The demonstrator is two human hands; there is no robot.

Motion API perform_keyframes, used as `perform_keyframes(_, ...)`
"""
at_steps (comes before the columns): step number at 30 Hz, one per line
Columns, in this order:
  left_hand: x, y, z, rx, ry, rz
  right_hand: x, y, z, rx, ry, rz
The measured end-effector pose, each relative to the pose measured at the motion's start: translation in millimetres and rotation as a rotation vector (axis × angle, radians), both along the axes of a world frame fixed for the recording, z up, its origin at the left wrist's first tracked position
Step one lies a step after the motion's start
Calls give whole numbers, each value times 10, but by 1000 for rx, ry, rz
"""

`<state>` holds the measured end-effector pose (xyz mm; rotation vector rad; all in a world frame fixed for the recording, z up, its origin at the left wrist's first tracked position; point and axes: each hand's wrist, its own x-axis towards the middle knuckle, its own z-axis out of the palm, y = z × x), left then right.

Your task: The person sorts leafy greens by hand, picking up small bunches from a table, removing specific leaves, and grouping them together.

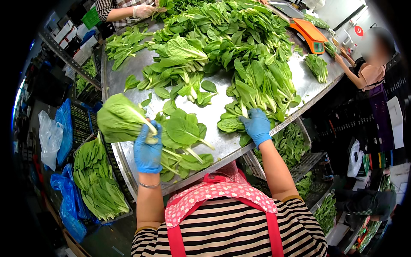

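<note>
My left hand [147,149], in a blue glove, grips a bunch of leafy greens [120,119] by its pale stems, with the broad leaves pointing left. The bunch is raised over the left side of a metal table [218,143]. Below and beside that hand lie loose leaves [183,130] with pale stalks. My right hand [257,127], gloved in blue too, reaches over the table's near edge. Its fingers touch the greens at the near end of a heap [261,83]; whether they close on a stem is hidden. A large pile of greens [224,29] covers the far part of the table.
Across the table, a person's gloved hand [143,11] handles greens. At right, another person [369,70] stands by an orange scale [310,33] and a bunch of greens [316,67]. Crates of greens [96,180] [289,144] flank me below table height. Blue plastic bags [69,199] lie left.
</note>
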<state>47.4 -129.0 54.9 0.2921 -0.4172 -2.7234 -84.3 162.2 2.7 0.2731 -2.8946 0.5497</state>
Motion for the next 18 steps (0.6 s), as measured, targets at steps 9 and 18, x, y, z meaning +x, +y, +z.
perform_keyframes(9, 21, 364, -105, -102, -114, -254, 276, -74, 721, -1286, -449, -13)
perform_keyframes(18, -19, 655, -144, -265, -196, -308, 424, -275, 343, -1530, -711, 125)
